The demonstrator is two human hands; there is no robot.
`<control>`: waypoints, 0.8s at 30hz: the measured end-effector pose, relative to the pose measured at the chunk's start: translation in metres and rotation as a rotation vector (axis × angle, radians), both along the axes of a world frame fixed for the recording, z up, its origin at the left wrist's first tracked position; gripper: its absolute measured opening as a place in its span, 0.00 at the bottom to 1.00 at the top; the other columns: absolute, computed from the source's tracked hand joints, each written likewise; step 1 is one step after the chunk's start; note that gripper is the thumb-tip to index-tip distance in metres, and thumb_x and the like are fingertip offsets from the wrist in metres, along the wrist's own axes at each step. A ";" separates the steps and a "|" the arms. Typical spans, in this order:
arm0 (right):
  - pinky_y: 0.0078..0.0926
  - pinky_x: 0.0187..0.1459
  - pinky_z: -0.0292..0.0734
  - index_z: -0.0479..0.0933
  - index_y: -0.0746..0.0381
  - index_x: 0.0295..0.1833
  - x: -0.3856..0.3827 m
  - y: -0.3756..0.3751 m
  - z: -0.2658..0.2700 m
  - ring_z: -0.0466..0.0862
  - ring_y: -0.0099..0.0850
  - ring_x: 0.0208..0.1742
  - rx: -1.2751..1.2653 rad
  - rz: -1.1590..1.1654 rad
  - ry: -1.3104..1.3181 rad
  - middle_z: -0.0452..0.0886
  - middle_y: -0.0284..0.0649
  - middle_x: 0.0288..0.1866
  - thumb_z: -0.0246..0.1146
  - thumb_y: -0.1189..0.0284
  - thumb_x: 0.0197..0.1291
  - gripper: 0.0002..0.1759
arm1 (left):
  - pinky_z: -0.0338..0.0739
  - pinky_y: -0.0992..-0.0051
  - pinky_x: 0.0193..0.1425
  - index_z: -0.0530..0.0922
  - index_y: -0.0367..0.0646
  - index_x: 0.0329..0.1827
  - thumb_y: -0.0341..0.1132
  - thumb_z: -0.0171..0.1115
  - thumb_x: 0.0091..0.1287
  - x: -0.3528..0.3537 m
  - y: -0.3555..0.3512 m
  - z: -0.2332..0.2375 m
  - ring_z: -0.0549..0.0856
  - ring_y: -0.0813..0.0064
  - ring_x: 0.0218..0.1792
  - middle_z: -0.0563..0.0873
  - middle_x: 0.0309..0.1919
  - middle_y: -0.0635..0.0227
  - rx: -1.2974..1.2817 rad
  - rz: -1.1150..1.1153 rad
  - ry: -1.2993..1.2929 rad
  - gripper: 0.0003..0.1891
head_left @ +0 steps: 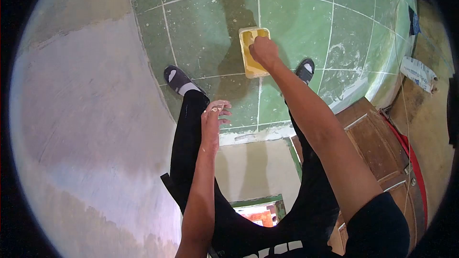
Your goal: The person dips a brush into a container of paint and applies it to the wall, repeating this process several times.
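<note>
A: So what are the fingers doing? I'm squinting at the right hand [264, 50] here.

B: They're curling in tight, kinda fist-like, right over the far half of the tub [257, 74]. Can't tell if they're gripping something, the back of the hand is hiding that. Can't tell if they're touching the inside either.

A: And the left hand [215, 117]?

B: Hanging loose on the near side of the tub, off to its left. Fingers are bending softly with gaps showing, and nothing's visibly sitting in them. They're wearing some whitish smears [217, 108] though.

A: Which way is the tub lying from each one?

B: From the right fingers it's right underneath, with more of it stretching back toward the person. From the left fingers it's lying farther out and a bit to the right. So the right hand is way nearer, no contest.

A: Long side pointing where?

B: Roughly away from the person, near end to far end, leaning only a little. The right forearm is coming in over the tub's near right side, so it's crossing that line at a slant.

A: Anything around it?

B: It's resting on the green floor [296, 24], with the left shoe [178, 79] and right shoe [305, 69] flanking it. The wall [91, 91] is rising left of the tub, past the left shoe.
</note>
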State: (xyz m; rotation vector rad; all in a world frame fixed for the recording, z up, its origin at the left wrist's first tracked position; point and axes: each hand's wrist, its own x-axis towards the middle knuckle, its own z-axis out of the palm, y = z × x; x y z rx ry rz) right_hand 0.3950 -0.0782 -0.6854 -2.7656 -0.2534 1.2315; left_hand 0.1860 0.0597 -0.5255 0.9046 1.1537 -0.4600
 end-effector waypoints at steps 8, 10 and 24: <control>0.48 0.46 0.83 0.85 0.64 0.39 -0.004 -0.014 0.035 0.88 0.52 0.44 0.023 -0.006 0.011 0.86 0.56 0.41 0.60 0.66 0.58 0.14 | 0.77 0.70 0.45 0.81 0.44 0.52 0.42 0.51 0.72 -0.001 -0.006 -0.001 0.83 0.74 0.43 0.85 0.46 0.66 -0.028 0.026 0.014 0.16; 0.49 0.46 0.83 0.85 0.64 0.39 -0.004 -0.015 0.030 0.88 0.52 0.43 0.033 0.000 0.000 0.86 0.56 0.41 0.60 0.66 0.58 0.14 | 0.78 0.71 0.44 0.81 0.42 0.53 0.42 0.52 0.71 0.003 -0.005 0.000 0.83 0.74 0.42 0.85 0.45 0.65 -0.023 0.058 -0.002 0.17; 0.52 0.46 0.82 0.83 0.64 0.37 -0.015 -0.035 0.039 0.86 0.56 0.41 0.068 -0.054 -0.036 0.86 0.57 0.39 0.59 0.62 0.60 0.16 | 0.78 0.69 0.47 0.78 0.44 0.59 0.46 0.52 0.72 0.005 -0.019 -0.001 0.82 0.73 0.45 0.84 0.47 0.66 -0.041 0.037 0.007 0.20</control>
